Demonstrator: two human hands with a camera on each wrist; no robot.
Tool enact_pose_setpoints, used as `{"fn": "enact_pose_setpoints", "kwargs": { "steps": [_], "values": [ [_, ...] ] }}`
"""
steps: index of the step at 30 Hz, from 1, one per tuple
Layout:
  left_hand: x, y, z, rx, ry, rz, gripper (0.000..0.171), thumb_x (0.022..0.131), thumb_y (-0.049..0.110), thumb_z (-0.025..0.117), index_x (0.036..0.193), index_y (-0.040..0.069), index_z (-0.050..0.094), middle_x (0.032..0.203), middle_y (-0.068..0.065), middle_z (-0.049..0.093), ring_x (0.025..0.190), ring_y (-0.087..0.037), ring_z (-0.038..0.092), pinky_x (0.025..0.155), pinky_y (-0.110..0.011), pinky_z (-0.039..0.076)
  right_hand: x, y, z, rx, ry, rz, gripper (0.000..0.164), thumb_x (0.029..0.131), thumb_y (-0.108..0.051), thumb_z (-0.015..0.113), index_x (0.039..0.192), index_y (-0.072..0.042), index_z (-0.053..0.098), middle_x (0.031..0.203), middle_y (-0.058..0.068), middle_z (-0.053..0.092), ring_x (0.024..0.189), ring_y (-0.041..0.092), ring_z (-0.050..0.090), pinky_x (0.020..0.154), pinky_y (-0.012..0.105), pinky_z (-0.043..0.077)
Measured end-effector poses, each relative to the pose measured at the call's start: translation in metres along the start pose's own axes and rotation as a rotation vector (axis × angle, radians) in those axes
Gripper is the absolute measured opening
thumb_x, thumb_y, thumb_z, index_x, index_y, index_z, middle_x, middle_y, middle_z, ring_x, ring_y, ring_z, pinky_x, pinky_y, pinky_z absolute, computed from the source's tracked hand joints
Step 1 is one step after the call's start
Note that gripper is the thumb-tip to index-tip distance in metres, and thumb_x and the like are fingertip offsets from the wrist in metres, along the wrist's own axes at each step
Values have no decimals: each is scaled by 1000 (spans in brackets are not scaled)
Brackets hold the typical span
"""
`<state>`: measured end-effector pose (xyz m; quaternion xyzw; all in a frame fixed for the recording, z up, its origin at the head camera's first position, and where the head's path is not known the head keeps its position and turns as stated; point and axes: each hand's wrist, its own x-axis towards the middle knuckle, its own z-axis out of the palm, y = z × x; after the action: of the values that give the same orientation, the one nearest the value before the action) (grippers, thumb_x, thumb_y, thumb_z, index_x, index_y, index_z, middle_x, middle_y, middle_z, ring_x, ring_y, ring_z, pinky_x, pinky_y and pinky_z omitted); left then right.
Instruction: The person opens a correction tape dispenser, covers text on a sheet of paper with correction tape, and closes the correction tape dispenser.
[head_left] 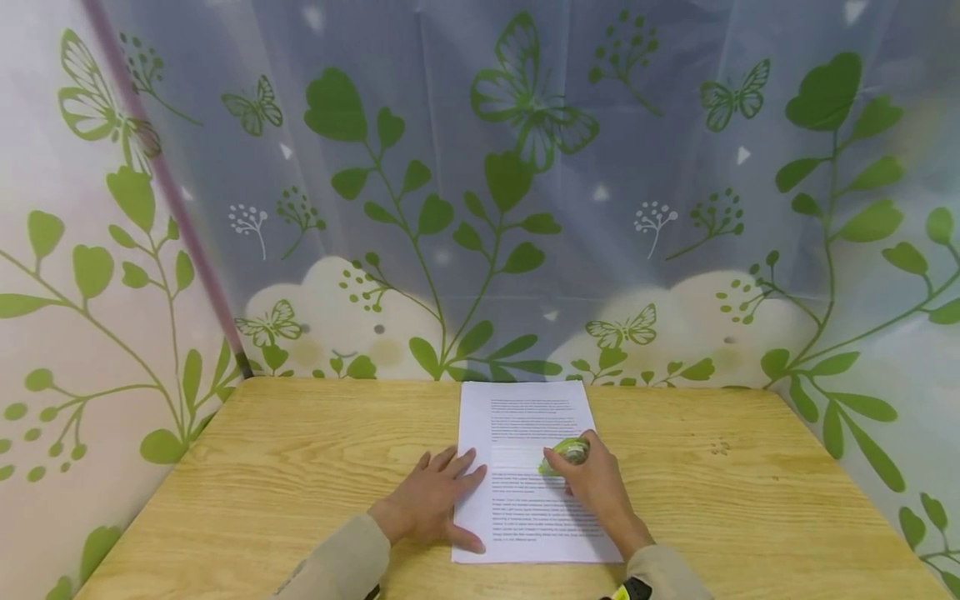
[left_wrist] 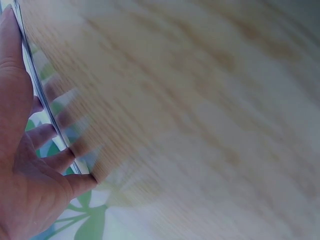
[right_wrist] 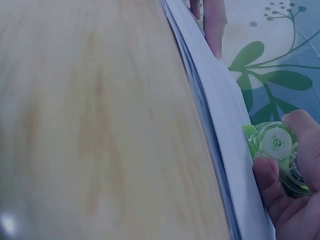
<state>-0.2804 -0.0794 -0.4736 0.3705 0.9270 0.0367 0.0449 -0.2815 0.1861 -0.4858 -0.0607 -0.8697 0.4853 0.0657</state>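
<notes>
A stack of printed paper (head_left: pixel 517 517) lies on the wooden table, its layered edge showing in the right wrist view. My right hand (head_left: pixel 600 483) grips a green, see-through correction tape dispenser (head_left: pixel 572 452) between thumb and fingers, with its tip at the page. Round reels show through the case of the correction tape (right_wrist: pixel 275 142) in the right wrist view. Blank white bands cross the text just left of the dispenser. My left hand (head_left: pixel 431 500) rests with spread fingers on the left edge of the paper, thumb near the lower left corner.
The wooden table (head_left: pixel 300 450) reaches out on both sides of the paper. Behind it hangs a curtain (head_left: pixel 390 250) printed with green leaves and butterflies, close to the table's far edge. A watch-like band (head_left: pixel 633 588) sits at the right wrist.
</notes>
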Motion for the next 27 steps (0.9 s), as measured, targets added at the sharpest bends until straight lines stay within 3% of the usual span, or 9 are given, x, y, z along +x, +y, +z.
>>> {"fn": "enact_pose_setpoints", "kwargs": {
  "steps": [16,27],
  "values": [
    [-2,1,-2,-26,-15,-3,103,71,79,55,149,14,36,154,-12,26,138,-40,23,105,-61,22,2,4,-4,-7,-14,19,44,83,-34,75,92,-5,45,69,5,58,50,14,54,49,27,47],
    [0,1,0,11,17,10,103,70,79,55,148,14,37,153,-13,29,137,-40,26,103,-61,26,4,5,-11,-20,-20,2,44,83,-34,75,94,-4,46,66,5,57,49,14,54,50,27,47]
  ]
}}
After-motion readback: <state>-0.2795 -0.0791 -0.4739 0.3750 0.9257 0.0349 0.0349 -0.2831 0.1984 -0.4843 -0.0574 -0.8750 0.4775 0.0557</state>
